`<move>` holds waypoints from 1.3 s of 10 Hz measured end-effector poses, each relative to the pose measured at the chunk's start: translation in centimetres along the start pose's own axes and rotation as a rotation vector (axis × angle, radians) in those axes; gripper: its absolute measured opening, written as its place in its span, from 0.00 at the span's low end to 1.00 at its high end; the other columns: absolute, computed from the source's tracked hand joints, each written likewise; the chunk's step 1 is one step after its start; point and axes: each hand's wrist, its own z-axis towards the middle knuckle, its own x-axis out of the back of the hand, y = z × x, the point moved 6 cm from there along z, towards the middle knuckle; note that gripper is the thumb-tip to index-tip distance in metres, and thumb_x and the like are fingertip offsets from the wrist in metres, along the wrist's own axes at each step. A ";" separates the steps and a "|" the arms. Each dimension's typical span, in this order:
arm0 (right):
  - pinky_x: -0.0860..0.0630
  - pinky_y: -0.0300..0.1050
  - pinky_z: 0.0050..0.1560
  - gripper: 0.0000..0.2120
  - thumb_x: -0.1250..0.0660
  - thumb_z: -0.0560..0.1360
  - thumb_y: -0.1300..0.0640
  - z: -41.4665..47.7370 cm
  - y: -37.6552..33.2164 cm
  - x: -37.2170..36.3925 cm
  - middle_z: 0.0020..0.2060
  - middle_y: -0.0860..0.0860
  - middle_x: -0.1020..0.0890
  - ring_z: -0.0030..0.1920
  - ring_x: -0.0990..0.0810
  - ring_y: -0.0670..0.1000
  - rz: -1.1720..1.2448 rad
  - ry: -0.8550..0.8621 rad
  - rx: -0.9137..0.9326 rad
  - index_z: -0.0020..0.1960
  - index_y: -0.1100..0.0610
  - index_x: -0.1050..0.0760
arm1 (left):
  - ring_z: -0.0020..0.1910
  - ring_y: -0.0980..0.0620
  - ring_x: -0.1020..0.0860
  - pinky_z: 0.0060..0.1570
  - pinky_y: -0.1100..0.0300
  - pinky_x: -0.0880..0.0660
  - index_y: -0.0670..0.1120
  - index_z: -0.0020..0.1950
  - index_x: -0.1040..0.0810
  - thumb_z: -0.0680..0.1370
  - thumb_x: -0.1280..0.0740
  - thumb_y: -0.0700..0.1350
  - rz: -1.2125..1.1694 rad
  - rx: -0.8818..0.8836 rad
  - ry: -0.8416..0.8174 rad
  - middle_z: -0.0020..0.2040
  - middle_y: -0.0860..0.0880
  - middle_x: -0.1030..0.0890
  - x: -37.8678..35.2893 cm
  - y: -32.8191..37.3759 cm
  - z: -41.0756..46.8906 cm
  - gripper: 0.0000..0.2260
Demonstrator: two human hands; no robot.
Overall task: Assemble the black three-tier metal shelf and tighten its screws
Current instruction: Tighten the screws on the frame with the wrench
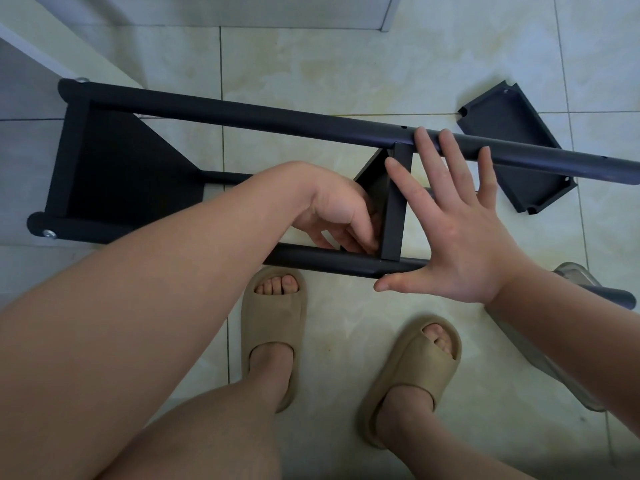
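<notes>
Pale cream floor tiles (311,64) with thin dark grout lines fill the room, and the black shelf frame (242,114) lies on its side across them. The left hand (332,213) reaches down into the frame, and its fingers (362,237) are curled in at the corner where the middle tier (394,206) meets the near pole (311,258). Whether they pinch anything there is hidden by the hand itself. The right hand (460,237) is spread flat and wide just beside it, palm down. Its fingers (427,147) are straight and reach over the far pole (277,121), while the thumb lies along the near pole, gripping nothing. The middle tier stands on edge between the two poles. At the frame's left end a larger tier (121,174) is fixed between the same poles, with a silver screw head (49,233) on the near pole's end and another (81,80) on the far one. A loose third tier (519,147) lies flat on the floor behind the far pole's right end, apart from the frame. Below the hands, two feet in beige slide sandals (273,327) stand on the tiles. A clear, translucent object (573,273) sits at the right edge, too indistinct to identify. Pale furniture (31,53) borders the top left corner.
</notes>
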 end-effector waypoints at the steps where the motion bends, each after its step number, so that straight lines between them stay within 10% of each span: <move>1: 0.62 0.72 0.75 0.62 0.45 0.62 0.14 0.0 0.0 -0.1 0.82 0.58 0.55 0.81 0.59 0.63 0.000 0.000 0.001 0.83 0.52 0.52 | 0.52 0.53 0.16 0.68 0.42 0.30 0.46 0.60 0.19 0.77 0.31 0.37 -0.015 -0.013 -0.005 0.58 0.48 0.15 -0.2 0.2 0.1 0.12; 13: 0.63 0.72 0.75 0.62 0.45 0.63 0.15 0.0 0.0 0.0 0.82 0.59 0.54 0.81 0.59 0.63 -0.005 -0.004 -0.004 0.83 0.53 0.51 | 0.55 0.53 0.17 0.67 0.44 0.30 0.49 0.54 0.17 0.76 0.29 0.43 0.047 0.118 0.078 0.49 0.52 0.13 0.0 0.3 -0.1 0.07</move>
